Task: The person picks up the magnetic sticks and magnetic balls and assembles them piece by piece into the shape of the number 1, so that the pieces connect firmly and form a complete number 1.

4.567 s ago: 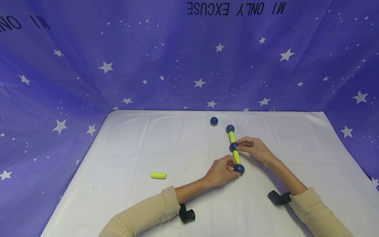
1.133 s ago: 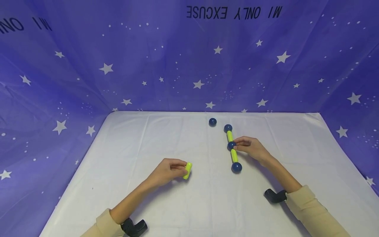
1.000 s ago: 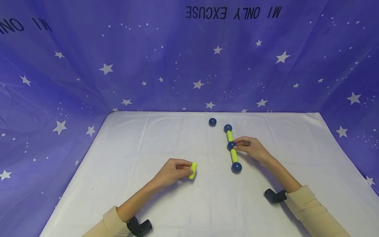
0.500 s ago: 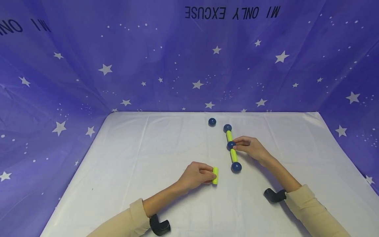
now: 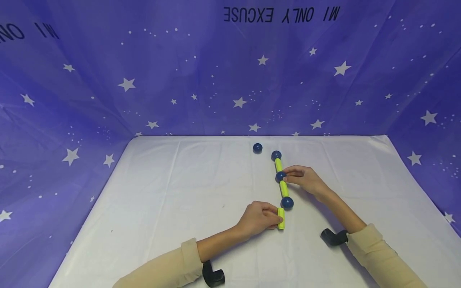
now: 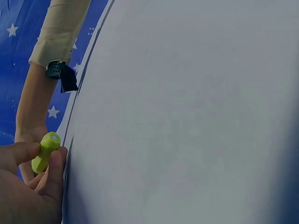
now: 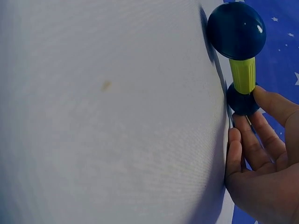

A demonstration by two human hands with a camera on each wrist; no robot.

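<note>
A chain of three dark blue balls joined by two yellow-green building rods lies on the white table. In the head view, my right hand (image 5: 306, 181) pinches the chain's middle ball (image 5: 280, 176) from the right. The near ball (image 5: 287, 203) and far ball (image 5: 276, 155) end the chain, with a far rod (image 5: 278, 165) and a near rod (image 5: 284, 189) between. My left hand (image 5: 258, 219) holds another yellow-green rod (image 5: 281, 219) between thumb and fingers, just below the near ball; whether they touch I cannot tell. The left wrist view shows that rod's end (image 6: 46, 151).
A loose blue ball (image 5: 257, 148) sits at the back, left of the chain's far end. The white tablecloth (image 5: 180, 192) covers the surface. Purple star-patterned cloth (image 5: 201, 72) rises behind and at both sides. Black camera mounts (image 5: 213, 275) hang from the sleeves.
My left hand has left the near ball, picked up the loose rod from the left and carried it right to the chain's near end. My right hand has stayed at the middle ball.
</note>
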